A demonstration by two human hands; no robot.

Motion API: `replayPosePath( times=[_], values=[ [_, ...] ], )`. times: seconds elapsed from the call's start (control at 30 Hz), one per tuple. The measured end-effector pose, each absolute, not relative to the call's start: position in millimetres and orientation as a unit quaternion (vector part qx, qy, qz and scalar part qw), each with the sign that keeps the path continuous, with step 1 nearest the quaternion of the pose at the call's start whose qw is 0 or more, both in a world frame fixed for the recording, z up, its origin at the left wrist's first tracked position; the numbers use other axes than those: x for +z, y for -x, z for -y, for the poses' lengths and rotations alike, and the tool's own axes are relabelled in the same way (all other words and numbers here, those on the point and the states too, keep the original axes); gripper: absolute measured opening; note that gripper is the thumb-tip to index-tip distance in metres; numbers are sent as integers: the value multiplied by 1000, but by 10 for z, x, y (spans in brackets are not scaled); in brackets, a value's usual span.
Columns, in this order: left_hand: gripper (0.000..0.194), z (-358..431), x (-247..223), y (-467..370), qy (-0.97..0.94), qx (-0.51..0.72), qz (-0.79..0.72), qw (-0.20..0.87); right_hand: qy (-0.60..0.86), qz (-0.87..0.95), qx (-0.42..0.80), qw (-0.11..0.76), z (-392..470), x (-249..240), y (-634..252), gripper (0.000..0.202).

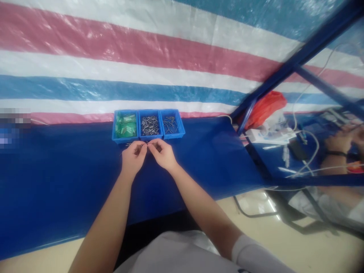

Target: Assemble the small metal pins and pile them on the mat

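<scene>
Bins, blue plastic, three, set side by side at the back of a blue tabletop (71,170). Left bin (114,131): green, translucent small packets or parts, exact kind not discernible. Middle bin (152,139): densely filled with short metal pins or screws (150,126). Right bin (178,135): thinly stocked with slender dark metal pins or screws (170,124).

Hands, bare, two, placed just in front of the middle bin, fingertips brought together. Left hand (133,157): thumb and fingers drawn into a pinch. Right hand (162,152): likewise pinched, its tips met with those of the left; whether a small part is gripped between them cannot be told. A few slender metal pieces (128,144) are seen just beside the left hand's knuckles, near the left bin; whether held or lying loose is unclear.

Backdrop: striped plastic sheeting (142,57). At right, beyond a blue metal frame (273,85): red plastic bag (267,108), white cables (317,146), another person's forearm (330,163), banded in black.
</scene>
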State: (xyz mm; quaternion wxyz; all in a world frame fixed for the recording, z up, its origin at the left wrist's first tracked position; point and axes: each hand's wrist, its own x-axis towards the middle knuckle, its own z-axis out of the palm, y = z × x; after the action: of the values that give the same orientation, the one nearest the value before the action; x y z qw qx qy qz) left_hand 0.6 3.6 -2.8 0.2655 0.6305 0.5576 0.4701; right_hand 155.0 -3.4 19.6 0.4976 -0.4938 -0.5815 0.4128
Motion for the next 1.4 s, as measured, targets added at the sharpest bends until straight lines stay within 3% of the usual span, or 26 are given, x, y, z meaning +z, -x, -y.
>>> replayPosePath(
  times=[1.4],
  values=[
    [22,-44,-48,-7,-630,468,-561,262,491,583,414,498,41,207,-1554,23]
  ],
)
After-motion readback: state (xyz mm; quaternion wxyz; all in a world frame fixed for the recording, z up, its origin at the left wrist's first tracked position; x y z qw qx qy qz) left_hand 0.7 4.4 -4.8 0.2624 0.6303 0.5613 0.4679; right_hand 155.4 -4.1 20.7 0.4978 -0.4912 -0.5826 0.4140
